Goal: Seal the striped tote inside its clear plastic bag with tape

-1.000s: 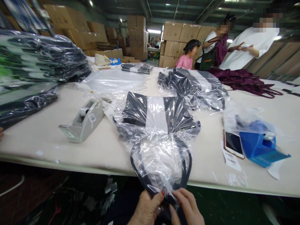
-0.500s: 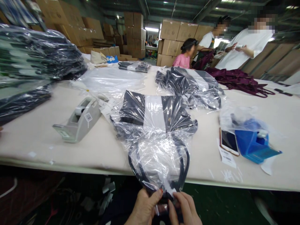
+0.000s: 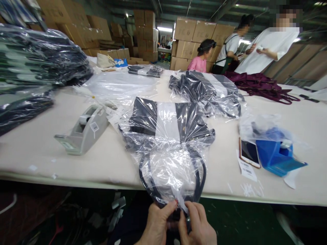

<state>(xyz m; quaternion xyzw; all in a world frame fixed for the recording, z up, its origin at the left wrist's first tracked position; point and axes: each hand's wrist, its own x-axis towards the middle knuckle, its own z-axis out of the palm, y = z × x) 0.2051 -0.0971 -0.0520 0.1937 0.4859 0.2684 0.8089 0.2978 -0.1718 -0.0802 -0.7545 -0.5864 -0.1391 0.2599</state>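
A dark handbag in a clear plastic bag (image 3: 167, 126) lies on the table before me, a white paper band across its middle. Its looped handles (image 3: 203, 173) reach past the table's front edge toward me. My left hand (image 3: 159, 219) is closed on the lower end of the handles and plastic, thumb on top. My right hand (image 3: 195, 221) pinches a white strip (image 3: 182, 200) and the plastic close beside the left thumb. Fingers of both hands are partly hidden underneath.
A grey tape dispenser (image 3: 83, 131) stands to the left, a blue tape dispenser (image 3: 274, 154) and a phone (image 3: 249, 152) to the right. More wrapped bags (image 3: 204, 90) and purple bags (image 3: 258, 86) lie behind. A wrapped stack (image 3: 38, 58) rises at left. Several people stand beyond the table.
My right hand has shifted slightly up and left, its fingers now on the white strip, closer to my left thumb. The wrapped handbag stays in place.
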